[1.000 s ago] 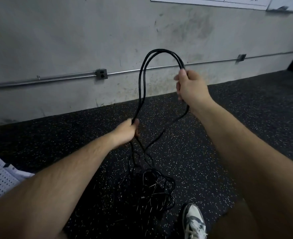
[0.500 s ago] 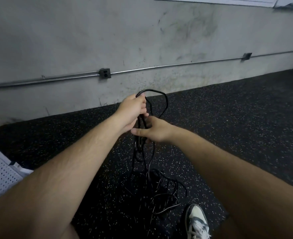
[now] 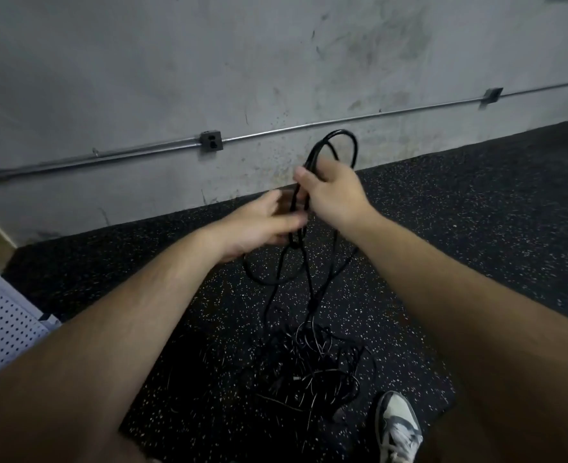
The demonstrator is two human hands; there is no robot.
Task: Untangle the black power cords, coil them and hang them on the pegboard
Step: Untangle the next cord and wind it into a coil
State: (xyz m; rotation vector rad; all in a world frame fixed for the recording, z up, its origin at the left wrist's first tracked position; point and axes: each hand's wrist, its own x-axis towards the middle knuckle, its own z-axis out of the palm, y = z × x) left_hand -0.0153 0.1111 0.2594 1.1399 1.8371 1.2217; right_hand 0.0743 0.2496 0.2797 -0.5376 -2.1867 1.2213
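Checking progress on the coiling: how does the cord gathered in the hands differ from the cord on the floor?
The loops held by the right hand are few, neat and lifted in front of the wall; the floor pile is a dense, disordered tangle lying flat near the shoe. The loops are gripped; nothing touches the pile. Both are black cord, joined by hanging strands.
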